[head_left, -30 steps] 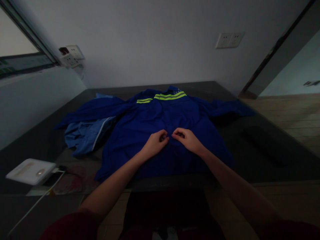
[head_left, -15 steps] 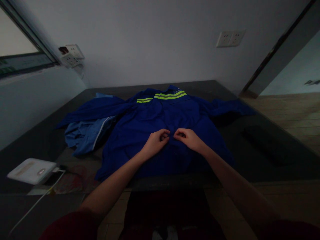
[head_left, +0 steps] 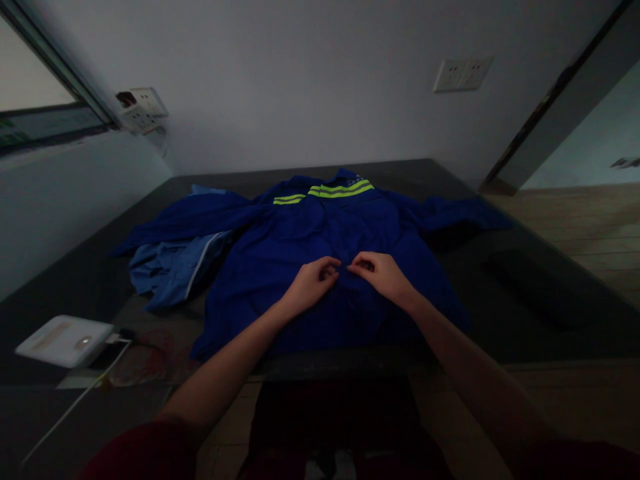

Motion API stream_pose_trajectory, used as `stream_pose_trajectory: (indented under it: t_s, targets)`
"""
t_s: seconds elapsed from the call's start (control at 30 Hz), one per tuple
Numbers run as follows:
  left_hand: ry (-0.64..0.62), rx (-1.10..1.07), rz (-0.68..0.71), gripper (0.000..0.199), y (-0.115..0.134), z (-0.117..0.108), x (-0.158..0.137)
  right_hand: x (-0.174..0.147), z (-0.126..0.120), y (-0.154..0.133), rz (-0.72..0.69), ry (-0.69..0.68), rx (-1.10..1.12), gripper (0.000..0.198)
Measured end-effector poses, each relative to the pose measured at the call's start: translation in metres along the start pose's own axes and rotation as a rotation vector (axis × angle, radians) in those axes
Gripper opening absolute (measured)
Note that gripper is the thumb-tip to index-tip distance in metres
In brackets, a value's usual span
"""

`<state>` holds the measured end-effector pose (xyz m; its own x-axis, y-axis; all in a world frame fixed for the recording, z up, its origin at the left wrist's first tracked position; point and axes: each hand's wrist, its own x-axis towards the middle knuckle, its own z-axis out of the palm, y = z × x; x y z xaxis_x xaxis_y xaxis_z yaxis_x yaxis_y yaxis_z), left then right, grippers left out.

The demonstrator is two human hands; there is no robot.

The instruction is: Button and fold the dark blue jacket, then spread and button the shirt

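Note:
A dark blue work jacket (head_left: 280,247) with yellow-green reflective stripes across the chest lies spread on the dark table, collar toward the wall and sleeves out to both sides. My left hand (head_left: 315,280) is closed on the jacket's front near its middle, thumb and fingers pinching the cloth. Just to the right, with a small gap between them, my right hand (head_left: 377,272) pinches the same front with thumb and forefinger. Whether a button lies between the fingertips is too dark to see.
Under the jacket's left sleeve is a bunched lighter blue garment (head_left: 167,267) with white piping. A white power bank (head_left: 65,340) with a cable sits at the table's left front. At the right lies a dark flat object (head_left: 533,287). Wall sockets (head_left: 463,74) are behind the table (head_left: 400,171).
The fingers of my right hand have shifted slightly at the jacket's front, the hand rising a little. My left hand stays nearly in place, and the jacket lies as before.

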<state>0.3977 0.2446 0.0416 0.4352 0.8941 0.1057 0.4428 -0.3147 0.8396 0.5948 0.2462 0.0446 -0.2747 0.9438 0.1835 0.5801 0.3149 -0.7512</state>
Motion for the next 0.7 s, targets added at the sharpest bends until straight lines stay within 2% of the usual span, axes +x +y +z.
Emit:
stream_pose_trajectory:
  t_s: [0.07, 0.17, 0.3, 0.37, 0.53, 0.7]
  targets:
    - [0.024, 0.042, 0.016, 0.026, 0.000, -0.001, 0.000, -0.001, -0.010, 0.003, 0.043, -0.088, -0.005, 0.034]
    - [0.055, 0.076, 0.038, 0.026, -0.001, -0.003, 0.000, -0.003, -0.027, 0.006, 0.139, -0.313, 0.082, 0.047]
    - [0.087, 0.094, 0.062, 0.025, 0.002, -0.004, -0.001, -0.008, -0.046, 0.001, 0.117, -0.624, 0.124, 0.045]
    - [0.101, 0.100, 0.070, 0.025, 0.004, -0.005, -0.002, -0.011, -0.050, -0.005, 0.078, -0.728, 0.141, 0.042]
    - [0.117, 0.092, 0.071, 0.027, 0.007, -0.004, -0.003, -0.012, -0.038, -0.020, -0.005, -0.818, 0.143, 0.036]
    - [0.116, 0.103, 0.084, 0.027, 0.009, -0.007, -0.002, -0.011, -0.024, -0.018, -0.033, -0.775, 0.145, 0.031]
